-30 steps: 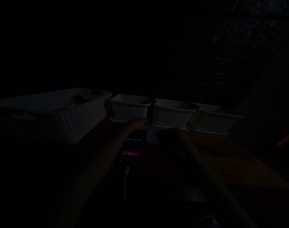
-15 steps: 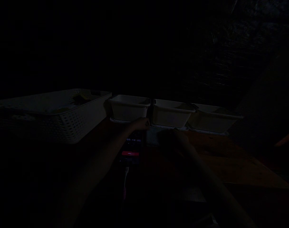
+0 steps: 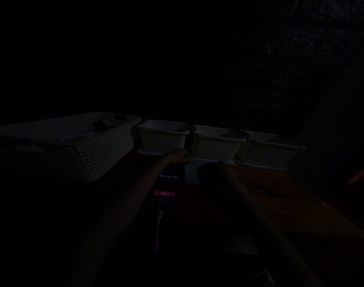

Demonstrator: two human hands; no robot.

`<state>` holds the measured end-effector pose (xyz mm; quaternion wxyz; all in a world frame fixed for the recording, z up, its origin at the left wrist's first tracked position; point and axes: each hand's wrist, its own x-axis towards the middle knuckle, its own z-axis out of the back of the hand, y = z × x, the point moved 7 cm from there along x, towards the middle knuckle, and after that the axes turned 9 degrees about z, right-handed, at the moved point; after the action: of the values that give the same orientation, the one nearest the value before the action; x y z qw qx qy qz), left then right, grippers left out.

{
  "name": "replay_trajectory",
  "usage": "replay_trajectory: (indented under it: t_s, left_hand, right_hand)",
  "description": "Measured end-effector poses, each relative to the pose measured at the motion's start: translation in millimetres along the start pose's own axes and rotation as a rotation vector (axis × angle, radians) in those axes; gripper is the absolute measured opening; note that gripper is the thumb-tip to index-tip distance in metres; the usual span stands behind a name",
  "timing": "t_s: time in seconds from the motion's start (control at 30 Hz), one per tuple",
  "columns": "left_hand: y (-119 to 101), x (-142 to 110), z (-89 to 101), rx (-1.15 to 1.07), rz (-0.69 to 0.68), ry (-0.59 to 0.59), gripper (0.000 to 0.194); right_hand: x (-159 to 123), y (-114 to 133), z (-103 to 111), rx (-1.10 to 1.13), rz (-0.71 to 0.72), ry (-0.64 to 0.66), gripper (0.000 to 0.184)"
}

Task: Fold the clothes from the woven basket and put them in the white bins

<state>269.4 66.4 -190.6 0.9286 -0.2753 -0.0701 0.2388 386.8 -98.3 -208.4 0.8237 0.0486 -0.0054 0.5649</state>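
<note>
The scene is very dark. The left hand (image 3: 178, 156) lies on the tabletop (image 3: 289, 207) just in front of the gap between the first bin (image 3: 163, 137) and the second bin (image 3: 218, 142), beside a small grey pad (image 3: 191, 173); it has crept slightly right over the last second, toward the pad's far edge. Whether it is curled or spread, or grips anything, I cannot tell. The right hand (image 3: 219, 175) rests near the pad's right side, barely shifted, its shape also too dim to read. So the work in hand looks much where it was, with no clear lift or release. Just left of the pad, a phone (image 3: 167, 187) shows a running timer, a cable trailing from its near end. A third bin (image 3: 267, 149) stands further right, a perforated basket (image 3: 80, 153) to the left.
</note>
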Motion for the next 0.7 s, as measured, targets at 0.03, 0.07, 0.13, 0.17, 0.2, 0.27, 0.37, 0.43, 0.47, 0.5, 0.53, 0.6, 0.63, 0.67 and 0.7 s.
replay_trajectory:
  t_s: [0.03, 0.07, 0.13, 0.17, 0.2, 0.27, 0.37, 0.43, 0.47, 0.5, 0.53, 0.6, 0.63, 0.67, 0.7]
  left_hand:
    - [-1, 0, 0.8, -0.008, -0.013, -0.013, 0.029]
    - [-3, 0, 1.7, -0.026, -0.03, -0.026, 0.027]
    - [-6, 0, 3.1, -0.06, -0.063, -0.046, 0.025]
    - [-8, 1, 3.7, -0.072, -0.073, -0.051, 0.025]
    - [-10, 1, 4.5, -0.082, -0.081, -0.058, 0.025]
    - [-13, 0, 6.4, -0.099, -0.102, -0.067, 0.025]
    - [-17, -1, 10.2, -0.118, -0.143, -0.087, 0.024]
    - [-18, -2, 13.0, -0.146, -0.154, -0.102, 0.023]
    - [-19, -2, 14.3, -0.174, -0.158, -0.104, 0.023]
    - [-20, -2, 15.4, -0.214, -0.163, -0.101, 0.023]
    - [-22, -2, 16.6, -0.266, -0.169, -0.094, 0.023]
    - [-26, -4, 19.5, -0.416, -0.175, -0.078, 0.025]
    - [-28, -5, 21.3, -0.505, -0.171, -0.074, 0.026]
    - [-29, -7, 23.3, -0.595, -0.165, -0.076, 0.027]
    - [-31, -9, 25.2, -0.676, -0.159, -0.081, 0.029]
  right_hand:
    - [0, 0, 0, 0.002, 0.001, -0.007, 0.037]
    - [0, 0, 0, 0.002, 0.007, -0.017, 0.036]
    - [1, 0, 0, -0.003, 0.021, -0.034, 0.035]
    - [1, -1, -1, -0.007, 0.019, -0.035, 0.035]
    - [1, -1, -1, -0.009, 0.012, -0.035, 0.035]
    - [2, -1, -2, -0.001, 0.012, -0.028, 0.034]
    - [1, 0, 0, 0.035, 0.009, -0.04, 0.034]
    - [-1, 1, 3, 0.055, -0.008, -0.051, 0.034]
    - [-2, 2, 5, 0.069, -0.009, -0.06, 0.034]
    - [-3, 3, 7, 0.09, -0.006, -0.073, 0.033]
    - [-5, 4, 10, 0.118, -0.005, -0.098, 0.032]
    - [-6, 5, 18, 0.197, -0.002, -0.193, 0.031]
    - [-6, 5, 22, 0.249, -0.001, -0.254, 0.031]
    - [-6, 4, 26, 0.307, 0.0, -0.318, 0.03]
    - [-6, 4, 30, 0.366, 0.004, -0.38, 0.03]
